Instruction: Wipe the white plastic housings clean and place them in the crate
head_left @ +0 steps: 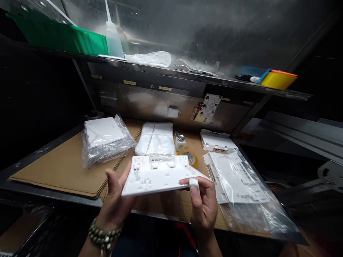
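**Desk:** While both hands are in view, where is the white panel [158, 175]?

**Operator:** I see it held above the front edge of the bench [40, 191], tilted a little, its ribbed side up. My left hand [115, 200] is clamped on its left end, thumb on top and fingers underneath. My right hand [203, 200] pinches the right front corner. Something small and white sits at that thumb tip; I cannot tell what it is.

**Desk:** And around it?

**Operator:** Brown cardboard [53, 171] covers the bench's left half. At the back left lies a bagged stack of plates [104, 139]. Beside it, mid-back, is a pile of clear bags [155, 139], then a small bottle [180, 141]. A roll of tape [191, 157] sits just behind the panel. Along the right edge lie more white parts [217, 141], the nearer ones on a clear bag [257, 210]. A bead bracelet [103, 235] is on my left wrist.
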Tool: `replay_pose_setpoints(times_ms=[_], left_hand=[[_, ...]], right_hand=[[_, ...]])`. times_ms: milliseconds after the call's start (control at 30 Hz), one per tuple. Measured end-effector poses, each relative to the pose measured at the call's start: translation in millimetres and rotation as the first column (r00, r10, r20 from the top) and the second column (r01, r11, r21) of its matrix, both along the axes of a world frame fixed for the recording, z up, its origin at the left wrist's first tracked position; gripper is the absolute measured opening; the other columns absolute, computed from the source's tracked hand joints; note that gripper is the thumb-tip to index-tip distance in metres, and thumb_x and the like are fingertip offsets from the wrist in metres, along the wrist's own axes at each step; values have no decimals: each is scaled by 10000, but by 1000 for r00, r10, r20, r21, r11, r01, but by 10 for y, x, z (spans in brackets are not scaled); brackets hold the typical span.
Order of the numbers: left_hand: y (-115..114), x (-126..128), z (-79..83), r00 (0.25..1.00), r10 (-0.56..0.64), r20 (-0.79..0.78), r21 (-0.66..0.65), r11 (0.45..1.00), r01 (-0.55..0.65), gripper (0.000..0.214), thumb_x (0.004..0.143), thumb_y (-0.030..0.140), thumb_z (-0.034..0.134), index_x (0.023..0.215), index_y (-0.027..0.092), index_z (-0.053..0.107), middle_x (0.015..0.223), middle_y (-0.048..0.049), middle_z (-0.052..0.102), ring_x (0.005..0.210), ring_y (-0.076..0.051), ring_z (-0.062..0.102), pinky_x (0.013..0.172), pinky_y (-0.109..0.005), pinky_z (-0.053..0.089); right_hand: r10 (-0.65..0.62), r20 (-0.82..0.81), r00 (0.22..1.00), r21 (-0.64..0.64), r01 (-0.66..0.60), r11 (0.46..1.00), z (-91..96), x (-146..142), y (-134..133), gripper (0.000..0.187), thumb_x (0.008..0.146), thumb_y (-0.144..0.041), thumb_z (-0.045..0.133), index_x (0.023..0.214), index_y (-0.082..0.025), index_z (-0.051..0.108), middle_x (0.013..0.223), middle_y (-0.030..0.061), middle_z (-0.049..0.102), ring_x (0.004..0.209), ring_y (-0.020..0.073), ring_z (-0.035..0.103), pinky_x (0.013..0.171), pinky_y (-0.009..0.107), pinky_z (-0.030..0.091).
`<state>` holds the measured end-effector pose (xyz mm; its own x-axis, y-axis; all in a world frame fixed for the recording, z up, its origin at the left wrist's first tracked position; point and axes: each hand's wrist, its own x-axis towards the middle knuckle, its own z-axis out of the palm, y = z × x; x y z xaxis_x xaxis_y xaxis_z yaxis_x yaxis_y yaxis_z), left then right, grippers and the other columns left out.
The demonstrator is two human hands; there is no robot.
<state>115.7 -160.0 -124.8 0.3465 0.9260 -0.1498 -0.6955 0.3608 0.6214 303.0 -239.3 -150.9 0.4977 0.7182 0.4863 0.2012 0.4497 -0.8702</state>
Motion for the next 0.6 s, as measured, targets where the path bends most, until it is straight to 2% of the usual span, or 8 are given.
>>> replay_pose_setpoints(times_ms=[67, 100, 167, 267, 333, 400, 500, 600], left_hand=[[61, 29, -20, 998, -44, 46, -120, 992, 50, 648, 963, 542, 576, 1495, 182, 488, 1385, -192, 664, 1357, -390, 558, 1123, -563, 471], [97, 40, -15, 998, -34, 54, -194, 980, 44, 567, 1008, 384, 521, 1516, 143, 447, 1332, -210, 693, 1286, -385, 622, 1104, -571, 490], [162, 56, 31, 1000, 7, 21, -341, 940, 1, 584, 977, 171, 505, 1541, 93, 379, 1227, -217, 743, 1149, -377, 709, 1064, -576, 528], [204, 77, 161, 1000, 8, 1, -463, 886, -7, 635, 941, 139, 534, 1543, 55, 354, 1161, -216, 767, 1042, -389, 749, 1013, -601, 562], [193, 93, 248, 998, 14, 53, -458, 889, 12, 615, 934, 157, 523, 1526, 57, 391, 1159, -211, 769, 1033, -397, 750, 991, -614, 573], [168, 112, 309, 995, 32, 91, -419, 908, 9, 594, 918, 165, 520, 1498, 64, 442, 1154, -203, 773, 1044, -400, 747, 987, -614, 576], [132, 145, 348, 995, 52, 88, -361, 933, -16, 580, 892, 156, 531, 1465, 75, 494, 1132, -188, 782, 1052, -397, 745, 992, -611, 574], [98, 197, 356, 994, 81, 73, -343, 938, -51, 589, 877, 132, 540, 1460, 62, 497, 1094, -182, 793, 1046, -391, 748, 998, -599, 574]], right_hand=[[13, 38, 999, 23, -14, 1000, -23, -40, -10, 144, 991, -318, 586, 1108, -247, 628, 980, 37, 741, 930, 195, 706, 793, 340, 563], [33, 55, 998, 23, -34, 999, -31, -49, -19, 149, 990, -321, 586, 1113, -250, 632, 978, 38, 746, 929, 195, 708, 788, 337, 560], [89, 70, 994, -7, -89, 996, -47, -31, -40, 164, 992, -328, 577, 1126, -256, 638, 995, 44, 755, 953, 203, 711, 782, 337, 559], [176, 77, 981, -115, -167, 979, -69, 66, -73, 182, 994, -323, 573, 1149, -264, 647, 1042, 49, 753, 968, 209, 710, 752, 326, 567], [209, 143, 967, -180, -182, 967, -63, 127, -91, 193, 987, -300, 590, 1163, -270, 661, 1116, 56, 733, 1006, 212, 701, 775, 325, 575], [176, 264, 948, -187, -128, 974, -23, 146, -108, 186, 959, -271, 639, 1139, -275, 687, 1169, 59, 702, 1061, 215, 683, 833, 325, 574], [78, 426, 901, -120, -29, 992, 98, 70, -125, 171, 915, -222, 699, 1080, -264, 719, 1093, 55, 684, 1024, 200, 677, 862, 307, 566], [103, 503, 858, -66, -81, 995, 247, -104, -114, 260, 902, -153, 689, 1146, -241, 702, 1035, 57, 690, 963, 185, 682, 835, 289, 574]])
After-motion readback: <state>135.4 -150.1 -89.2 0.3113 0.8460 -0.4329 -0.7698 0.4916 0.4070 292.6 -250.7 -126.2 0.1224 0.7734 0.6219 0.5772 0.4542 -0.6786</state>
